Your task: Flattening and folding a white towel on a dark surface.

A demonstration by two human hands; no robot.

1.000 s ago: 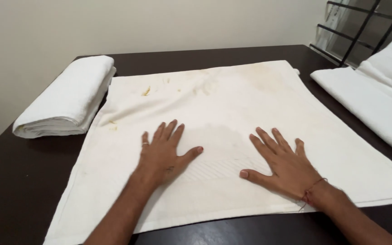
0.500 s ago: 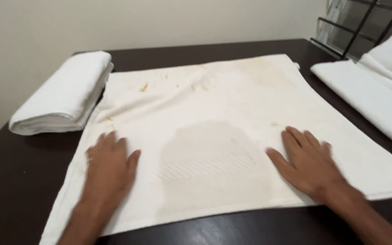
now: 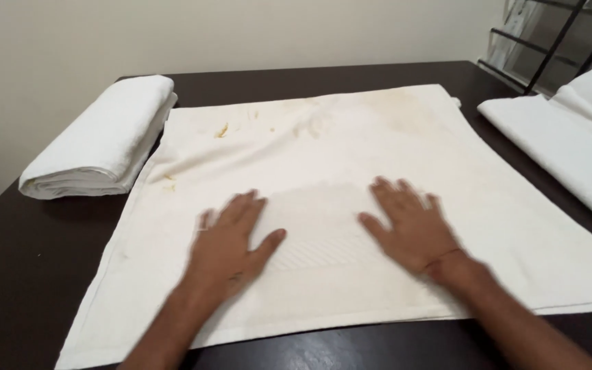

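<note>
Left hand flat, fingers spread, grasping nothing | right hand likewise, both mid-way on stained cream square towel | spread flat, unfolded.

Spread towel mid-table; rolled towel left; folded towels right

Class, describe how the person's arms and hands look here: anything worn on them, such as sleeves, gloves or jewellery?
Both forearms are bare, with no sleeves showing, and the left hand and right hand wear no gloves. Motion blur hides any wristband or ring.

Both hands blurred; right towels cut off.
</note>
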